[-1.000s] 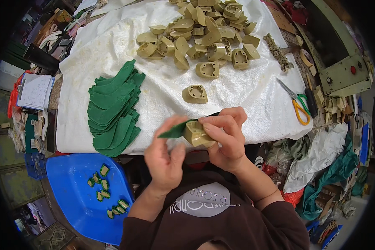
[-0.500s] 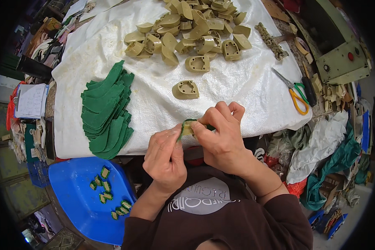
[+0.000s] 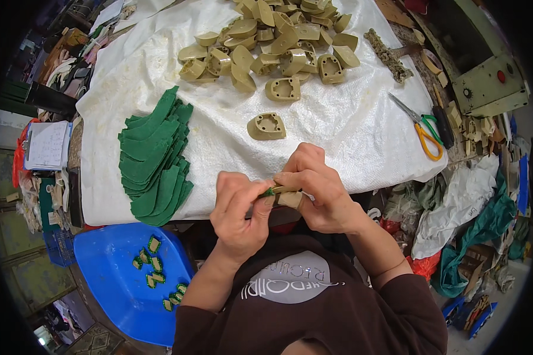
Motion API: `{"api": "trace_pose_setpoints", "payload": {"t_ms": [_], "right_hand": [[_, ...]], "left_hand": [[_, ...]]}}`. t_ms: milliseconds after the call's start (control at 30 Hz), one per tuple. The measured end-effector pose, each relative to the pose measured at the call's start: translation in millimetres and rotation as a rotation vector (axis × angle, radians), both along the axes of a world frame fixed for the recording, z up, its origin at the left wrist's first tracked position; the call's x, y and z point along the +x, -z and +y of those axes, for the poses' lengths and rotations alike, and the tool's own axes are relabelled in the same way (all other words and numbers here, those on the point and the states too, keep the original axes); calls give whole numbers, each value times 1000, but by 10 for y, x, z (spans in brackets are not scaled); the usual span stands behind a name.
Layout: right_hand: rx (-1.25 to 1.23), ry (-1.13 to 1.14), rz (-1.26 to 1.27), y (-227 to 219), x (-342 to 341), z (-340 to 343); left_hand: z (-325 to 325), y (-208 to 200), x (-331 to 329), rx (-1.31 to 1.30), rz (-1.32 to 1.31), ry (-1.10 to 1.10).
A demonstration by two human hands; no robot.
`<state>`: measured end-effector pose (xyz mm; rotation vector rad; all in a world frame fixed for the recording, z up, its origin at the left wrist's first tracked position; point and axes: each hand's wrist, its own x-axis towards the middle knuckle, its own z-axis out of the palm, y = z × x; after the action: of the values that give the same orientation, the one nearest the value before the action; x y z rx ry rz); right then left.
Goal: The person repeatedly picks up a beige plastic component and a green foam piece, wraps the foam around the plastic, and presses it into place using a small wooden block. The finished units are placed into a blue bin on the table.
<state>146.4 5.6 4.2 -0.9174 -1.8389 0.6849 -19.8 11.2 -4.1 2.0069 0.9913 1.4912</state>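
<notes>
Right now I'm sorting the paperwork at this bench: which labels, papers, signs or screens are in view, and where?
Clipboard sheet: far left, beside the white cloth; white, handwritten lines, tilted.
Control panel: upper right; pale green metal box with a red button.
Printed emblem: on the person's dark brown shirt, bottom centre; grey oval.
No screens.

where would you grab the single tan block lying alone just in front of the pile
Take the lone tan block from above, pinching its two outer side walls. It lies flat on the white sheet, hollow side up, with open cloth all round it, so either side is free.
</notes>
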Motion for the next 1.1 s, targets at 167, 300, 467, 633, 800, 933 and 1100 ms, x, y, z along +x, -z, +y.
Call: {"api": "trace_pose_setpoints", "payload": {"t_ms": [167, 300, 467, 633, 800, 933, 1100], "right_hand": [[7, -128, -211, -108, 54, 5], [172, -66, -184, -136, 85, 55], [169, 32, -281, -281, 13, 40], [8, 105, 19, -318, 28, -74], [-667, 119, 891, 70, -154, -241], [-671, 125, 896, 20, -130, -262], [-821, 68, 949, -47, -43, -353]], "left_hand": [[8, 72, -91, -9, -13, 146], [-11, -69, -17, 110, -45, 64], [32, -69, -162, 182, 79, -50], [89, -31, -292, 171, -49, -134], [-9, -121, -110, 93, -187, 50], [-57, -77, -107, 95, -94, 179], [-52, -111, -51, 272, 249, 62]]}}
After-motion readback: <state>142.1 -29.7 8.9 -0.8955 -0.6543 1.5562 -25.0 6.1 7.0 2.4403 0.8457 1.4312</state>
